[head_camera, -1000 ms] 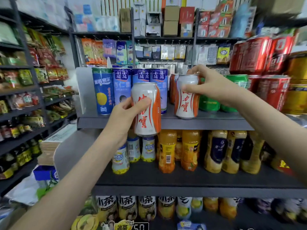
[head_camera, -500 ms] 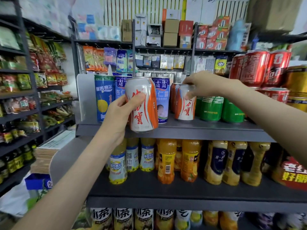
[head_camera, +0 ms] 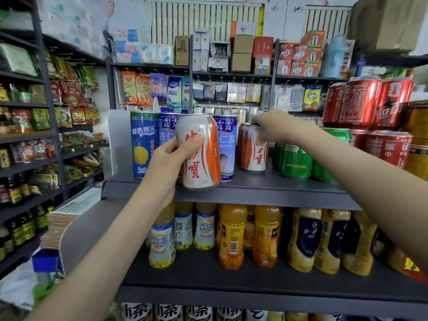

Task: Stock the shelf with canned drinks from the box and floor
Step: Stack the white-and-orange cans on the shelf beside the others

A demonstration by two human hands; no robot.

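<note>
Grips one white-and-orange aluminium drink can point(head_camera: 199, 151) in the left hand point(head_camera: 165, 165), thumb pressed across its red characters, fingers curled behind, base hovering level with the front lip of the dark grey metal top shelf point(head_camera: 266, 189). Curls the right hand point(head_camera: 278, 127) over the top rim of a second identical can point(head_camera: 256, 158), standing on that shelf just beside a third, mostly hidden orange-sided can point(head_camera: 241, 144) to its left; fingertips blurred. Counts three of these cans in all. Counts along the same shelf one tall blue can with a yellow lemon picture point(head_camera: 143, 144), at least two tall blue-and-white cans point(head_camera: 227, 147) behind the held one, three green cans point(head_camera: 296, 161), and red cans point(head_camera: 361, 103) stacked in two tiers, three in the upper. Counts on the shelf below three pale bottles with blue-and-white labels point(head_camera: 183, 230), two front orange juice bottles point(head_camera: 232, 235) and three yellow bottles with navy labels point(head_camera: 305, 237). Compared with a second ago, has the left-hand can lifted from in front of the lower bottles up to the shelf lip, and the right-hand can moved from the shelf front deeper in, beside its twin. Reads "力寶" in red on the shelved can, "240mL" at the foot of one blue-and-white can, "杏仁" on its neighbour.
</note>
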